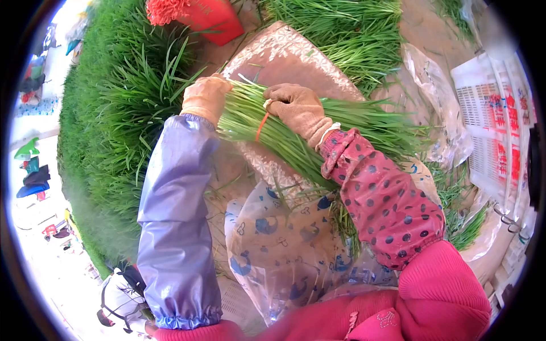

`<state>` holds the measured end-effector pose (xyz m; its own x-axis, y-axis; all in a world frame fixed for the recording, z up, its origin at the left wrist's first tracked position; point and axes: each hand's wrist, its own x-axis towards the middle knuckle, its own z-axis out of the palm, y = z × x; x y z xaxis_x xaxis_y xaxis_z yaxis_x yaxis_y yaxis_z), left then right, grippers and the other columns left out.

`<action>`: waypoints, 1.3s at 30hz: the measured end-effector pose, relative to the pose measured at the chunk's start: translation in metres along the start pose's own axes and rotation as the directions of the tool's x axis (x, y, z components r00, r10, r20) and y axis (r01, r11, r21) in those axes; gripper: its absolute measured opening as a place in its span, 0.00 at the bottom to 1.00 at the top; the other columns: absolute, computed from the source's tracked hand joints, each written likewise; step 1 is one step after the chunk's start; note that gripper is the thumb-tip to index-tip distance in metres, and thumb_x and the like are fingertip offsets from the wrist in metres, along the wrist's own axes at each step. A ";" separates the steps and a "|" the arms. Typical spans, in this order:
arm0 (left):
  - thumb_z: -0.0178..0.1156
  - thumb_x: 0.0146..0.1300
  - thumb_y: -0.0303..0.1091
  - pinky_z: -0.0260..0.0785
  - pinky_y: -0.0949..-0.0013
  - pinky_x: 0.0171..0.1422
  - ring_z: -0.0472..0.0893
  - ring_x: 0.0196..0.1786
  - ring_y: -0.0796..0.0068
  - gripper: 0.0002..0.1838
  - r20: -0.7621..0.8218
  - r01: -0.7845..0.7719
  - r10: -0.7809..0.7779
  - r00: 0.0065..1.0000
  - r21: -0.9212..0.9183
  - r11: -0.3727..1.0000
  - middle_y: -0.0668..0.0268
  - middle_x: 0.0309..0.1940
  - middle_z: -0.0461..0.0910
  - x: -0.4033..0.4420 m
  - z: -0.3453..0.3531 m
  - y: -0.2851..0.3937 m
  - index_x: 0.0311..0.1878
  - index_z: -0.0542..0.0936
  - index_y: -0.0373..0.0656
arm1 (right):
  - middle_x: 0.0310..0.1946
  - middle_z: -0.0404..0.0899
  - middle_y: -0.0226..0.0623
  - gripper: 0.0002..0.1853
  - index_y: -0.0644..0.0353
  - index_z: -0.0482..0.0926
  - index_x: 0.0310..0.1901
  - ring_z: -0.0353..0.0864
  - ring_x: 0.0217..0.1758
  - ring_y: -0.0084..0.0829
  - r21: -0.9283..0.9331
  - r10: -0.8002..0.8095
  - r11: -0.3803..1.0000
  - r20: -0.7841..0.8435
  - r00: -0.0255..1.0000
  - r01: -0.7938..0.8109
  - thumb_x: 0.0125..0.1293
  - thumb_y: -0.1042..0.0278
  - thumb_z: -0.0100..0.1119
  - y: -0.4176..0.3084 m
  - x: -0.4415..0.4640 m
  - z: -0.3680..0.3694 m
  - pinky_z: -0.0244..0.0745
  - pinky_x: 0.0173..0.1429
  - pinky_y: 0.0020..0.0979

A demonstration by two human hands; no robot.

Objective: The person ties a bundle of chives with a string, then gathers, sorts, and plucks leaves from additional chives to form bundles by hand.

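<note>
A bundle of long green stalks (250,116) lies across a low board (273,65) with a pale patterned edge. An orange-red band (262,126) crosses the bundle. My left hand (206,98), in a tan glove, is closed at the bundle's left end; what its fingers hold is hidden. My right hand (298,108), in a brownish glove, is closed on top of the bundle, just right of the band. The stalks' leafy ends fan out to the right beneath my right wrist.
Dense green plants (114,113) stand on the left. Cut greens (352,34) lie beyond the board, near a red container (213,20). White crates (495,125) and plastic sheeting (435,102) are on the right. Printed plastic (273,244) covers my lap. Another person (119,298) is at lower left.
</note>
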<state>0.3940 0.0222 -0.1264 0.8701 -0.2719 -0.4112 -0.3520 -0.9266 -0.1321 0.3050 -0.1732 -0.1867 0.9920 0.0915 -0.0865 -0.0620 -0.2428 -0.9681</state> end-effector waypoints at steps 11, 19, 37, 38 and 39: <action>0.67 0.50 0.21 0.64 0.60 0.67 0.72 0.60 0.53 0.46 -0.384 -0.482 0.293 0.875 -0.740 0.469 0.51 0.63 0.69 -0.026 0.057 0.035 0.73 0.59 0.43 | 0.37 0.84 0.33 0.08 0.54 0.84 0.32 0.81 0.45 0.37 -0.429 -0.500 0.805 -0.121 0.857 0.409 0.52 0.70 0.57 -0.022 0.009 0.008 0.74 0.52 0.37; 0.60 0.56 0.22 0.70 0.72 0.51 0.78 0.45 0.74 0.15 -0.200 -0.245 0.243 0.949 -0.954 0.172 0.65 0.42 0.81 -0.050 0.043 0.023 0.49 0.81 0.36 | 0.35 0.83 0.35 0.06 0.56 0.83 0.28 0.79 0.44 0.39 -0.361 -0.449 0.868 -0.277 0.849 0.341 0.50 0.70 0.57 -0.057 -0.009 0.015 0.69 0.54 0.40; 0.54 0.69 0.48 0.40 0.42 0.75 0.70 0.68 0.64 0.13 -0.449 -0.270 -0.132 0.883 -0.719 0.640 0.74 0.53 0.82 -0.051 0.112 0.070 0.44 0.85 0.56 | 0.77 0.41 0.46 0.62 0.49 0.47 0.75 0.43 0.78 0.51 -0.908 0.312 0.413 0.218 0.925 0.074 0.42 0.49 0.78 -0.025 -0.075 -0.093 0.51 0.72 0.62; 0.52 0.70 0.49 0.40 0.41 0.74 0.70 0.67 0.65 0.14 -0.426 -0.255 -0.126 0.896 -0.724 0.641 0.74 0.54 0.82 -0.051 0.114 0.070 0.44 0.85 0.57 | 0.76 0.44 0.46 0.61 0.49 0.48 0.75 0.47 0.77 0.51 -0.915 0.339 0.403 0.169 0.926 0.020 0.42 0.50 0.78 -0.018 -0.080 -0.101 0.55 0.70 0.57; 0.51 0.70 0.50 0.41 0.40 0.73 0.70 0.67 0.65 0.16 -0.404 -0.242 -0.118 0.907 -0.729 0.640 0.74 0.54 0.82 -0.052 0.112 0.071 0.43 0.85 0.57 | 0.74 0.52 0.49 0.57 0.50 0.51 0.74 0.55 0.75 0.50 -0.929 0.339 0.370 0.152 0.929 0.017 0.44 0.51 0.77 -0.016 -0.088 -0.102 0.63 0.68 0.51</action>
<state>0.2849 -0.0002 -0.2148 0.9702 -0.2423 0.0075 -0.1842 -0.7167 0.6727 0.2298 -0.2761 -0.1391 0.8835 0.1497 -0.4439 0.0957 -0.9853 -0.1417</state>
